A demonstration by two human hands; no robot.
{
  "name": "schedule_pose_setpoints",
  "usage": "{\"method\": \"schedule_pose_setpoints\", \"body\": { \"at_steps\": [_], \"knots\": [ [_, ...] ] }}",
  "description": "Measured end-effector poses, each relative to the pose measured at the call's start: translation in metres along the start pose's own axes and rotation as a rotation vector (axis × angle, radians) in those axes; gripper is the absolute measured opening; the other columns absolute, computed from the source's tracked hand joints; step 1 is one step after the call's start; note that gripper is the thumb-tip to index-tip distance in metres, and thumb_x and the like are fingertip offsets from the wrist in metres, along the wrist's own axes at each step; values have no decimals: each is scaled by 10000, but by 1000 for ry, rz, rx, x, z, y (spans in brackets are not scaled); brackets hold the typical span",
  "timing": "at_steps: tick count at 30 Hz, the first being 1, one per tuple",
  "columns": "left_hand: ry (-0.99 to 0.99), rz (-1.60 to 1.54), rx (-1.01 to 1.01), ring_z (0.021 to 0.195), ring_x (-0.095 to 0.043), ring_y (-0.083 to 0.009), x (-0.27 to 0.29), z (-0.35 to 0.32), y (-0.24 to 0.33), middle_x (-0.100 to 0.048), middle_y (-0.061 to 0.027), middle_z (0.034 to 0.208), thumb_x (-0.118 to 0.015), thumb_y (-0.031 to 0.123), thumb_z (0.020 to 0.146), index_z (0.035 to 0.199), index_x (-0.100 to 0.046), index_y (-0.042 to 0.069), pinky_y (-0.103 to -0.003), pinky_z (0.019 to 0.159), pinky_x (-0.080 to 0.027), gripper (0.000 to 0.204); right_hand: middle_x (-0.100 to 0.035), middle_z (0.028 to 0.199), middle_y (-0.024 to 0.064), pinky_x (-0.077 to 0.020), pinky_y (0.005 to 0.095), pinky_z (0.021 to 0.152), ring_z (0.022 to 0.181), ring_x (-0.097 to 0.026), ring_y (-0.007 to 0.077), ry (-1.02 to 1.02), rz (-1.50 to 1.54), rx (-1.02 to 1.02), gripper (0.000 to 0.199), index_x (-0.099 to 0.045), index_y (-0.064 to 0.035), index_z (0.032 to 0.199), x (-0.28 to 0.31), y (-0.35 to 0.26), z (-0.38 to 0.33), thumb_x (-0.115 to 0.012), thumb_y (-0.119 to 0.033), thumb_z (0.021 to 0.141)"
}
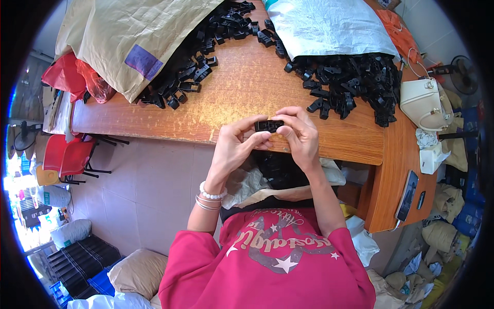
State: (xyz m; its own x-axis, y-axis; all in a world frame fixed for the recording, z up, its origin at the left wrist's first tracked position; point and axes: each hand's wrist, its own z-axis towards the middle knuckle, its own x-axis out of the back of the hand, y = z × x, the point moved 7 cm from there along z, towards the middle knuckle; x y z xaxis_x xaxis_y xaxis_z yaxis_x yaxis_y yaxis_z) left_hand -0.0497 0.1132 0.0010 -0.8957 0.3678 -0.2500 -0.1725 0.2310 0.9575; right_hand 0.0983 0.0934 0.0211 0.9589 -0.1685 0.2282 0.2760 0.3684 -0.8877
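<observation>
A small, oblong black plastic piece (269, 125) is pinched at its two ends by the left hand (235, 142) and the right hand (302, 138), near the front edge of the worktop (231, 92). Its upturned face looks hollowed, though it is too small to be sure.

On the worktop (236, 77) lie a left pile (188, 86) and a right pile (360, 85); one part (269, 125) is by the near edge.

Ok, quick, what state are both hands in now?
Left hand: holding a black plastic part at its left end.
Right hand: holding its right end.
</observation>
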Motion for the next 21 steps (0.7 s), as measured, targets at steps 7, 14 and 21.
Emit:
{"method": "schedule_pose_setpoints", "body": {
  "at_steps": [7,14,21],
  "knots": [
    [20,522,-338,785,-683,-143,-15,-8,29,-679,-102,932,-575,-77,844,1160,-572,-17,-248,709,-544,322,-642,1007,80,-458,247,783,862,-579,144,70,342,-243,335,-649,-22,1095,-6,20,-7,-694,0,764],
    [96,801,-569,746,-676,-216,-5,-10,35,-680,-128,974,-753,114,764,1113,-598,46,-301,688,-541,388,-601,890,42,-446,234,702,743,-521,118,-85,164,-273,219,-674,3,967,4,13,-10,-727,-36,759],
    [938,1378,-533,1104,-462,-410,178,37,74,-498,-265,1196,-658,501,816,1173,-602,37,-488,948,-380,589,-625,896,29,-420,205,623,767,-565,90,-241,34,-256,197,-693,-14,955,40,6,-28,-727,-142,810]
  ]
}}
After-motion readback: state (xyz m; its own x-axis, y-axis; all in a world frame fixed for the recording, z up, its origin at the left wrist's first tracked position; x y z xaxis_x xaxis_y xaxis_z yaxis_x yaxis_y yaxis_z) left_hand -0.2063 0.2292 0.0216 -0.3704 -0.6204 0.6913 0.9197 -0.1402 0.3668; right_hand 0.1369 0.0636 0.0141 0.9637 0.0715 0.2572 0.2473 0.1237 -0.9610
